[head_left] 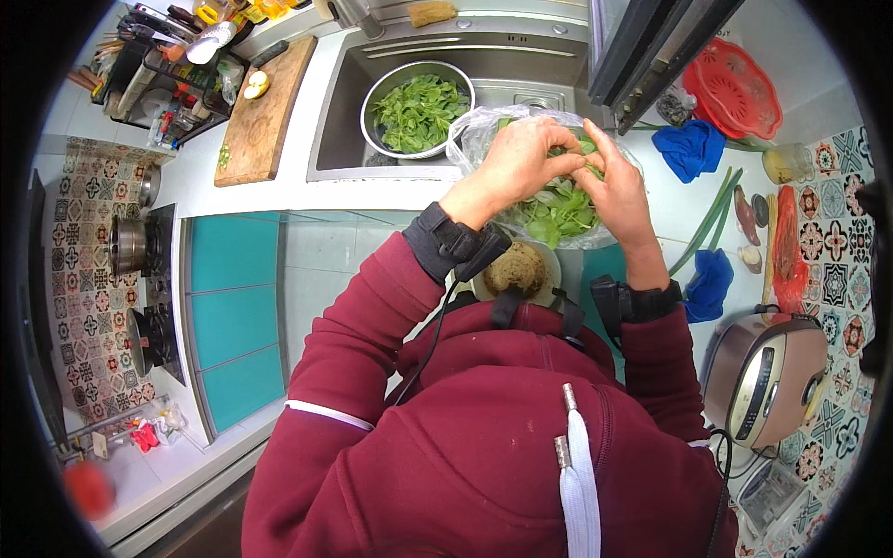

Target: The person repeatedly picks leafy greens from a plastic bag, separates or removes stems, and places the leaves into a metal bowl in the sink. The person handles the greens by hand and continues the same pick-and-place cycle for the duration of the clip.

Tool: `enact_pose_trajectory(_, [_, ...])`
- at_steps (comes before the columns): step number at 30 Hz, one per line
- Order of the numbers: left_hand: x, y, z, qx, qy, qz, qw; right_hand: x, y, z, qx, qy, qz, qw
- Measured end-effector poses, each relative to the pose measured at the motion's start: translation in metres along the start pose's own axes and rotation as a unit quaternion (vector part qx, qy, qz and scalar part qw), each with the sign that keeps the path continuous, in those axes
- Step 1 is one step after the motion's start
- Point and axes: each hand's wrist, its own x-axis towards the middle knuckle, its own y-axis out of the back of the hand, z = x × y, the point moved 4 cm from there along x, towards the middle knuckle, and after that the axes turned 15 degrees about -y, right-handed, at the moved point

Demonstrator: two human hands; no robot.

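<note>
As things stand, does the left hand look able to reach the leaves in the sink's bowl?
Probably yes: the bowl is uncovered, and its green leaves lie close to the left hand. Only the plastic bag's edge seems to lie between, and the hand could likely pass over.

You wear a maroon, long-sleeved top (446,446), its cloth smooth and matte, with stitched seams curving across the front. A thin white band (330,415) rings your left sleeve (346,339), and a bit of white shows on your right sleeve (662,363) too. Two flat, pale drawstrings (581,493) lie on the chest, each ending in a ridged, silvery metal tip (569,398). Your left wrist carries a wide black strap (437,240) with a dark boxy unit (486,251); your right has a similar black cuff (651,302). A slim black cable (435,339) trails from the left unit, and another dark cord (722,479) runs along your right side.
</note>
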Motion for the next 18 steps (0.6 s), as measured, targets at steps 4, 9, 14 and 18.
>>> enact_pose_trajectory(4, [0.003,-0.004,-0.004,-0.087,0.041,-0.003,0.995,-0.001,0.003,0.0,0.025,-0.01,-0.011,1.0])
enact_pose_trajectory(9, [0.007,-0.006,-0.006,-0.059,0.03,0.013,0.998,0.002,0.005,0.008,0.076,-0.008,-0.031,0.997])
enact_pose_trajectory(14, [0.008,-0.005,-0.005,-0.073,0.03,0.009,0.997,0.002,0.006,0.009,0.06,-0.008,-0.069,0.996])
enact_pose_trajectory(18, [0.007,-0.006,-0.014,-0.086,0.074,-0.02,0.993,0.003,0.011,0.007,0.0,0.02,-0.082,0.996])
